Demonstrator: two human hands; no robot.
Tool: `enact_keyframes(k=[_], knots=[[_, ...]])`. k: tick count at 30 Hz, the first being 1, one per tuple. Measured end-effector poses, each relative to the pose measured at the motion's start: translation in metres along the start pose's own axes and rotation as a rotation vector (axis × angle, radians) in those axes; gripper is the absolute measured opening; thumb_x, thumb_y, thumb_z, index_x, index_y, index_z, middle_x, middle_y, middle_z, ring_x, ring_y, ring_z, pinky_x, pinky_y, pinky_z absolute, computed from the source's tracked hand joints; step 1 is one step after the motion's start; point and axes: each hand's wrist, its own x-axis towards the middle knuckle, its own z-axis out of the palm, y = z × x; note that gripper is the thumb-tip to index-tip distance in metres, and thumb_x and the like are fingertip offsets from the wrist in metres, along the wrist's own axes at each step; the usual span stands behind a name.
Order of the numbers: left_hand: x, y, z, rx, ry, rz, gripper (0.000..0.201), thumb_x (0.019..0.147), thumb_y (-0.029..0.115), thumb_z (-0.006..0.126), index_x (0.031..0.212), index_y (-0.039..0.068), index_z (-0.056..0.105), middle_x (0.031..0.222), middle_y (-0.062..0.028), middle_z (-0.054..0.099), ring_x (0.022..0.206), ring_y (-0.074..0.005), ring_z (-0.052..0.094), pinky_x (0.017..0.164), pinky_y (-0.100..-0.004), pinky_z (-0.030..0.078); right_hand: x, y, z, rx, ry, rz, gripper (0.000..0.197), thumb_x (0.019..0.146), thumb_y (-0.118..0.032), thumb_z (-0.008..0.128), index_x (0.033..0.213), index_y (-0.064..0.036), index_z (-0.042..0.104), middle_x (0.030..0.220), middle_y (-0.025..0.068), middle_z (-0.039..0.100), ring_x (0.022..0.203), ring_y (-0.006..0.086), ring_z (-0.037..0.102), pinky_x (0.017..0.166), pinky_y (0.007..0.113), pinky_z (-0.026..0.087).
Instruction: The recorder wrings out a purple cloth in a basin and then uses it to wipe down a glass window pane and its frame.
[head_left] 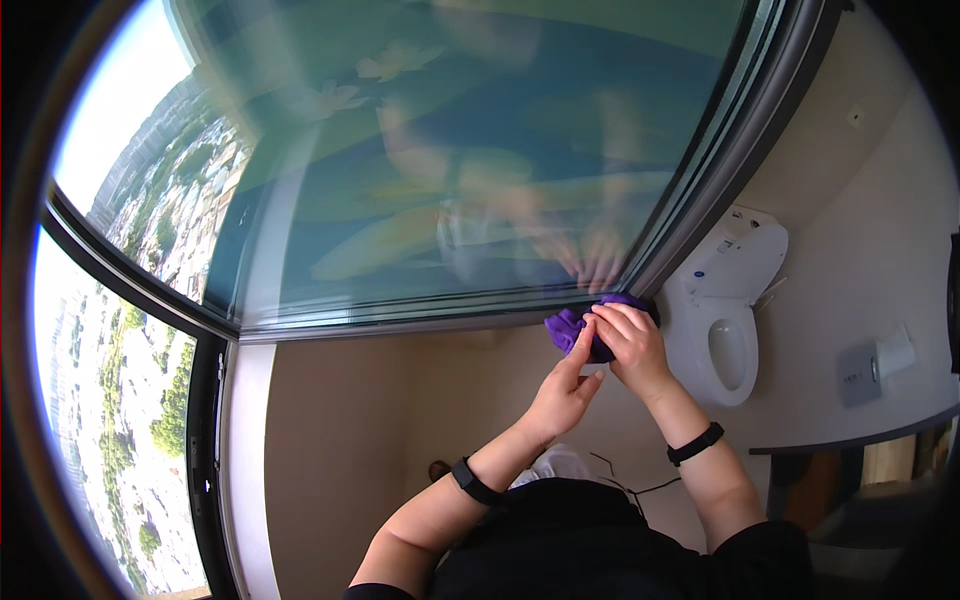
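Observation:
A bunched purple cloth (565, 329) lies against the lower right corner of a dark window frame (420, 322). My right hand (634, 342) presses it there, fingers bent over the fabric, part of which shows beyond the knuckles. Just left of it, my left hand (564, 398) holds the near side of the cloth, its index finger stretched up to the right fingertips and its thumb pointing right. Its other fingers are mostly hidden. Above both hands rises the glass pane (480, 150), which mirrors my arms and hands over a blue-green picture with pale flowers.
To the right stands a white toilet (728, 350) with its lid raised. A toilet paper roll (896, 350) hangs on the wall beyond it. On the left, a black-framed window (208, 450) looks out from high up over buildings and trees. Dark cables (640, 490) trail near my body.

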Motion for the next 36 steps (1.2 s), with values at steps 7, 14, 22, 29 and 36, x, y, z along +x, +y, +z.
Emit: enact_keyframes(k=[7,14,22,29,36], knots=[[-0.016,0.046,-0.013,0.481,0.062,0.221,0.072,0.087,0.004,0.064,0.152,0.006,0.035,0.155,-0.0205,0.036,0.136,-0.0382,0.043,0.111,-0.0446,0.035,-0.009,-0.023,0.009,0.034,0.295,0.273,0.056,0.073,0.001,0.07,0.128,-0.0074,0.06,0.129,0.0107,0.058,0.118,0.0316,0.054,0.098,0.045,0.045],[-0.029,-0.015,-0.029,0.977,-0.013,0.169,0.075,0.087,0.016,0.066,0.153,0.003,0.032,0.159,-0.0189,0.03,0.146,-0.0356,0.031,0.119,-0.0479,0.025,-0.036,-0.037,0.124,-0.267,0.174,0.24,0.064,0.092,-0.02,0.061,0.143,0.0038,0.032,0.146,0.0233,0.037,0.135,0.0423,0.033,0.115,0.047,0.027],[-0.046,-0.012,-0.065,1.079,0.038,0.135,0.076,0.086,0.015,0.065,0.152,-0.001,0.032,0.158,-0.0198,0.031,0.148,-0.0344,0.028,0.121,-0.0487,0.021,0.003,-0.078,0.111,-0.02,0.22,0.286,0.052,0.086,-0.014,0.066,0.136,-0.0044,0.056,0.131,0.0075,0.053,0.121,0.0282,0.045,0.102,0.039,0.035],[-0.062,-0.011,-0.099,1.123,0.156,0.069,0.082,0.079,0.018,0.072,0.151,0.0,0.035,0.157,-0.0177,0.034,0.149,-0.0339,0.027,0.121,-0.0503,0.02,0.033,-0.099,0.119,-0.17,0.164,0.104,0.044,0.088,-0.017,0.064,0.132,-0.0126,0.063,0.14,0.0003,0.047,0.122,0.0234,0.042,0.103,0.041,0.034],[-0.087,-0.019,-0.136,1.207,0.225,-0.065,0.08,0.083,0.02,0.064,0.153,0.003,0.032,0.161,-0.0138,0.029,0.151,-0.0294,0.023,0.122,-0.0521,0.014,0.06,-0.125,0.148,-0.262,0.08,-0.093,0.047,0.094,-0.024,0.057,0.14,-0.0136,0.056,0.153,-0.003,0.038,0.138,0.0216,0.032,0.113,0.043,0.026]])
